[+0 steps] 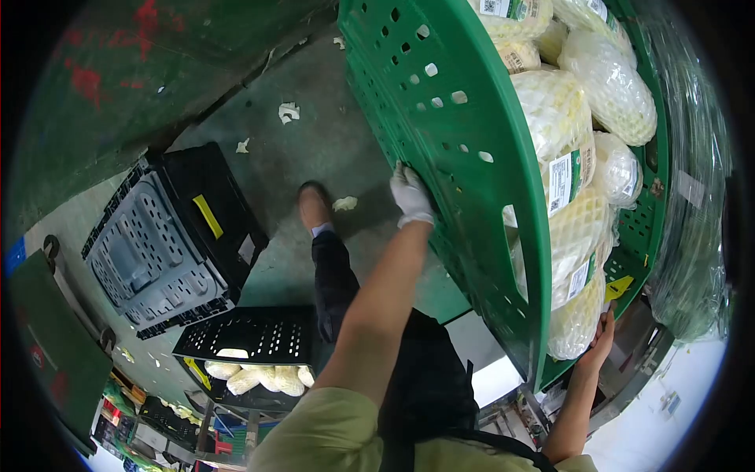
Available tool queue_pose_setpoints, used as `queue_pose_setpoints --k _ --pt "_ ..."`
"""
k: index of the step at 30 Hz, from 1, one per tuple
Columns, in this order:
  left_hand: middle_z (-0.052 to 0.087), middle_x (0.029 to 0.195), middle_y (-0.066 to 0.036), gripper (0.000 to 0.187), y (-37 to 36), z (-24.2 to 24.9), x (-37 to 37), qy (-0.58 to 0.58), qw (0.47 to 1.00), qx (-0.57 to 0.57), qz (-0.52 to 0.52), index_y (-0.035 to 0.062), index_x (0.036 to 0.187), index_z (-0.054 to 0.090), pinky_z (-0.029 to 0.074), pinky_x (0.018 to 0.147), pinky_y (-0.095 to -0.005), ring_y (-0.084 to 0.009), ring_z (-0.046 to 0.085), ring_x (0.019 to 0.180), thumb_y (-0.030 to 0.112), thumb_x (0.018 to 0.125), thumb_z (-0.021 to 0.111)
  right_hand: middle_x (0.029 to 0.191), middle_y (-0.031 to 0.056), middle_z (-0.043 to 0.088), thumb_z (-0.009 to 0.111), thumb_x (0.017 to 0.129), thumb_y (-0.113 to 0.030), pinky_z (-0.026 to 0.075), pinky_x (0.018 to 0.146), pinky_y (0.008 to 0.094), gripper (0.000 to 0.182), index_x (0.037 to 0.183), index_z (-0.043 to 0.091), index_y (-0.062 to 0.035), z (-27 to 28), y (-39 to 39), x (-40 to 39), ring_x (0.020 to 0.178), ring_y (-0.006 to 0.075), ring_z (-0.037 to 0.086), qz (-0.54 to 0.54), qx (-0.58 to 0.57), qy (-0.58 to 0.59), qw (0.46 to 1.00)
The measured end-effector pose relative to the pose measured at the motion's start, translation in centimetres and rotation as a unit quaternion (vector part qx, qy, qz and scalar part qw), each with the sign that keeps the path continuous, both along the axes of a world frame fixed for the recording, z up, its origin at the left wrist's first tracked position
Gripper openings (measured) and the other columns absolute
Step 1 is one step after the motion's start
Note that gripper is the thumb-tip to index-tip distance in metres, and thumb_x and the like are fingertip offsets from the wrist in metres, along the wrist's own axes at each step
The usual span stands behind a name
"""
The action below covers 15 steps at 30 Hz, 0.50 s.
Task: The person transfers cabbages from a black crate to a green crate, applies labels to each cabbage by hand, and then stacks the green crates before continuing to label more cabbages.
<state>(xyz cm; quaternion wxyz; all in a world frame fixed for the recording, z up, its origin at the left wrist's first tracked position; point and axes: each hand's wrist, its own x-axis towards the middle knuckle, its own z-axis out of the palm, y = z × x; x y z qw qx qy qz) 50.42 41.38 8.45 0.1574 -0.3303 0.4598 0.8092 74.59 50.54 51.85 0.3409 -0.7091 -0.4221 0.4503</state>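
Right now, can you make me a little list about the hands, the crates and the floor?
Left hand: white glove, touching the outside of the green crate
Right hand: no glove seen, at the green crate's edge near a yellow piece
In the green crate: wrapped pale produce, some with white labels
Black crate: pale produce inside
Floor: whitish scraps
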Motion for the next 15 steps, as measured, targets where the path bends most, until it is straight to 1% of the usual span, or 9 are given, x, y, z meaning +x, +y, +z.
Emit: queue_pose_setpoints --k 2,3,5,7,8,11,12,14,15 --pt "0.064 0.112 -0.019 0.038 0.3 2.8 1.4 -0.024 0.998 0.034 0.051 -0.0069 0.121 0.056 0.047 0.088 -0.0348 -0.0277 0.061 0.099 0.024 0.099 0.05 0.051 -0.0102 0.032 0.058 0.097 -0.026 0.018 0.037 0.0187 0.025 0.076 0.051 -0.0147 0.0 0.3 0.3 0.04 0.0004 0.024 0.021 -0.006 0.042 0.999" --pt "0.064 0.109 -0.02 0.039 0.2 3.1 1.1 -0.037 0.999 0.012 0.028 -0.0073 0.119 0.057 0.048 0.088 -0.0361 -0.0301 0.062 0.098 0.025 0.099 0.049 0.055 -0.0104 0.037 0.056 0.098 -0.025 0.022 0.037 0.0177 0.013 0.095 0.052 -0.0136 -0.1 0.8 1.3 0.04 -0.0002 0.026 0.032 -0.019 0.056 0.998" --pt "0.065 0.103 -0.022 0.041 -0.5 2.3 -0.5 -0.048 0.995 -0.059 -0.058 -0.0082 0.114 0.059 0.048 0.086 -0.0386 -0.0347 0.063 0.095 0.028 0.099 0.048 0.063 -0.0106 0.047 0.051 0.1 -0.023 0.028 0.038 0.0157 0.035 0.133 0.054 -0.0116 -0.2 1.7 3.8 0.042 -0.0015 0.031 0.051 -0.044 0.086 0.994" --pt "0.066 0.099 -0.024 0.043 -1.8 1.6 -3.3 -0.025 0.969 -0.158 -0.186 -0.0064 0.112 0.061 0.048 0.085 -0.0408 -0.038 0.063 0.093 0.032 0.099 0.046 0.056 -0.0107 0.036 0.055 0.098 -0.025 0.022 0.037 0.0178 0.012 0.095 0.052 -0.0136 -0.2 0.7 1.3 0.041 0.0 0.026 0.016 -0.02 0.035 0.999" --pt "0.066 0.097 -0.025 0.044 -2.4 0.8 -4.6 -0.01 0.947 -0.208 -0.244 -0.0055 0.111 0.063 0.048 0.085 -0.0419 -0.0396 0.063 0.092 0.034 0.099 0.046 0.052 -0.0107 0.03 0.056 0.097 -0.026 0.019 0.037 0.0189 0.025 0.076 0.05 -0.0147 -0.2 0.5 0.2 0.04 0.0007 0.023 0.0 -0.009 0.009 1.0" --pt "0.062 0.112 -0.025 0.041 -2.8 -0.3 -3.5 -0.018 0.97 -0.128 -0.207 -0.0014 0.12 0.06 0.049 0.087 -0.0411 -0.0386 0.061 0.099 0.03 0.099 0.046 0.052 -0.0108 0.029 0.056 0.098 -0.026 0.019 0.037 0.0188 0.025 0.076 0.05 -0.0143 -0.6 0.8 0.8 0.04 0.001 0.023 -0.021 0.009 -0.043 0.999" --pt "0.06 0.118 -0.024 0.039 -2.8 -2.9 -0.2 -0.019 0.969 -0.129 -0.208 0.0002 0.125 0.058 0.049 0.088 -0.0401 -0.0371 0.061 0.102 0.028 0.1 0.045 0.052 -0.0108 0.029 0.056 0.098 -0.025 0.019 0.037 0.0188 0.025 0.076 0.05 -0.0145 -0.5 0.8 0.7 0.04 0.0009 0.023 -0.012 0.002 -0.024 1.0" --pt "0.057 0.127 -0.021 0.038 -2.9 -2.6 3.6 -0.081 0.983 -0.03 -0.161 0.003 0.134 0.052 0.049 0.091 -0.038 -0.0334 0.059 0.107 0.021 0.101 0.042 0.052 -0.0109 0.029 0.056 0.098 -0.025 0.019 0.037 0.0189 0.025 0.077 0.05 -0.0147 -0.2 0.5 0.7 0.04 0.0009 0.024 0.007 -0.009 0.014 1.0" --pt "0.055 0.13 -0.019 0.039 -2.8 -0.5 4.7 -0.14 0.982 0.07 -0.109 0.0042 0.137 0.048 0.049 0.092 -0.0368 -0.0311 0.058 0.11 0.018 0.101 0.041 0.052 -0.0109 0.028 0.056 0.098 -0.025 0.019 0.037 0.019 0.024 0.077 0.05 -0.0148 -0.4 0.8 1.4 0.04 0.0007 0.024 0.019 -0.015 0.024 0.999"
